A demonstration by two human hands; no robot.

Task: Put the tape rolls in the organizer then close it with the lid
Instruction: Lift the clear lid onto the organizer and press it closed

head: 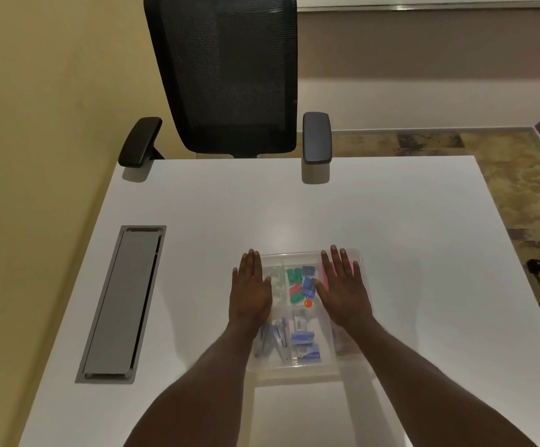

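On the white worktop (197,221), two flat hands cover a clear organizer (307,366).
Left hand (251,290) and right hand (342,287) lie with fingers spread, grasping nothing.

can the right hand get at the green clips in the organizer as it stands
Probably not directly: the right hand lies flat on what looks like a clear lid covering the organizer, and the green clips sit beneath it.
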